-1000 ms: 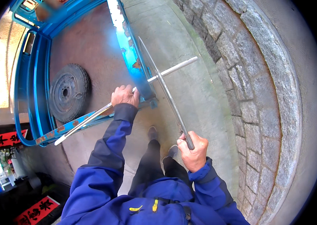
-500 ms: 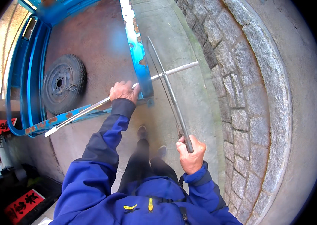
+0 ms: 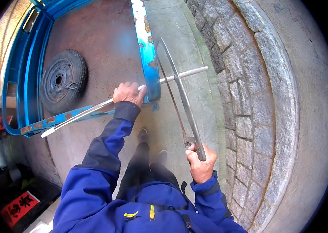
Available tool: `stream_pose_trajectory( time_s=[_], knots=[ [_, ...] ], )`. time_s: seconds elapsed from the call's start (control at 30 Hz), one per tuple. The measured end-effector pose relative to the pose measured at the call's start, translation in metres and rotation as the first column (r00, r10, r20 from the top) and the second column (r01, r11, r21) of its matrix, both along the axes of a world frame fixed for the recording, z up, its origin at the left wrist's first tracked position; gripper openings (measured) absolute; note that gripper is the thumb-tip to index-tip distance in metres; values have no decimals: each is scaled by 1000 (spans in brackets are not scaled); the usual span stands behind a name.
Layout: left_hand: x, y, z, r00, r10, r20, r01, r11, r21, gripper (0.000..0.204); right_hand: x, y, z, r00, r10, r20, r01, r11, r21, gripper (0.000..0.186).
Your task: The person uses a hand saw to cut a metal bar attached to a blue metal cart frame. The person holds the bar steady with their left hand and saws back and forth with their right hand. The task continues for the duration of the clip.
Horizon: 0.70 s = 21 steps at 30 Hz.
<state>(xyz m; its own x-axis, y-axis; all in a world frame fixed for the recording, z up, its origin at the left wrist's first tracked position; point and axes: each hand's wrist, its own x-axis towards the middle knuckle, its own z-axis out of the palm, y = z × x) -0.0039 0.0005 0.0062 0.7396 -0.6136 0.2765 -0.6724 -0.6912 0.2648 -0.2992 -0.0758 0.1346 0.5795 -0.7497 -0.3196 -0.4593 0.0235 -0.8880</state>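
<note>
There's one long stone wall [image 3: 263, 97] curving down the right, and one blue cart bed [image 3: 148, 54] over on the far left, its paint flaking to rust. One pale pole [image 3: 98, 107] slants across the bed's near edge, and one bow saw [image 3: 188, 106] reaches out on the right. One wheel [image 3: 49, 83] with a black tyre lies in the bed, toward the left. I count two red strips [image 3: 19, 207] at the near left, and two shoes [image 3: 162, 156] on the ground below the cart.

The left hand [image 3: 127, 94] is grasping the pole by the bed's near right corner, fingers folded over it. The right hand [image 3: 202, 163] is clenched round the near end of the saw's frame. The saw runs away from those fingers and crosses the pole beyond the bed's right edge; whether its blade [image 3: 172, 93] touches, I can't tell.

The pole's right tip stops short of the wall, over bare concrete [image 3: 206, 105]. That strip of ground leaves room between cart and wall, to the right of the saw.
</note>
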Motion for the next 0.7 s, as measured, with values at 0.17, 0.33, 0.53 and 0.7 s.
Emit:
stream_pose_trajectory(
  time_s=[0.17,0.33,0.53,0.7],
  knots=[
    [3,-1,6,1000,-10,11,10,1000,-23,32,14,-4,0,999,-4,45,7,998,-66,10],
    [2,-1,2,1000,-12,8,13,1000,-19,34,31,-9,-12,994,-3,112,13,996,-92,7],
    [2,-3,-2,1000,-6,12,6,1000,-10,35,17,-1,-7,998,17,56,-7,985,-172,7],
    [4,-1,1,1000,-5,21,5,1000,-6,40,37,-7,-15,993,27,116,-7,985,-171,8]
  ],
)
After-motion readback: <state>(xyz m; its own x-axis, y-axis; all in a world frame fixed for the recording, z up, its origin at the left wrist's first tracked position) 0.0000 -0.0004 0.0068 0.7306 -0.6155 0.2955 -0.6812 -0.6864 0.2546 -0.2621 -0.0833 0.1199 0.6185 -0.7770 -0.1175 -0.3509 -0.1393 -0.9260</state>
